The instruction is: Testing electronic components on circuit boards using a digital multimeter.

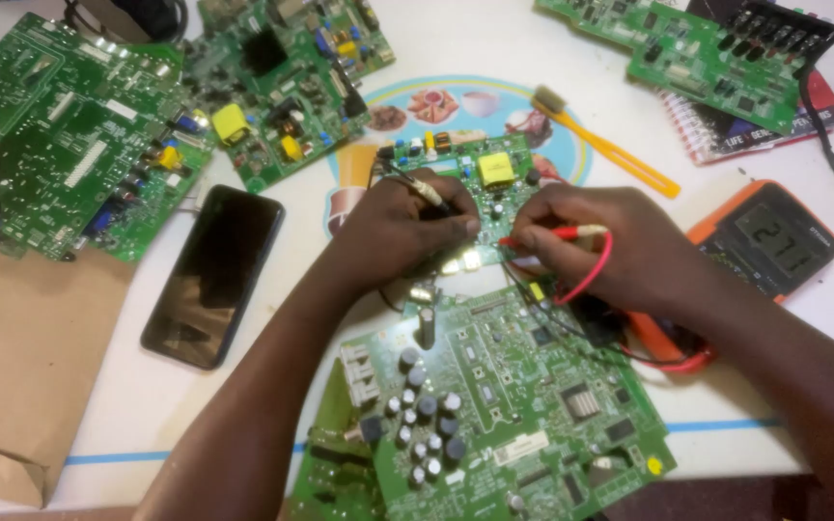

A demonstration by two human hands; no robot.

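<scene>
My left hand [400, 232] grips a black test probe [433, 194], its tip pressed to a small green circuit board [494, 178] in the middle of the table. My right hand [596, 246] pinches a red test probe [557, 233] with a red lead looping over my fingers, its tip on the same board, close to the black one. A bigger green circuit board [494, 396] with several grey capacitors lies just below both hands. An orange multimeter [774, 236] with a lit display sits to the right of my right hand.
A black phone [214, 275] lies screen-up at left. More green circuit boards sit at top left [60, 135], top middle [282, 87] and top right [697, 48]. A yellow toothbrush [605, 145], a spiral notebook [774, 125], a black cable [832, 145] and a brown paper bag [12, 357] are around.
</scene>
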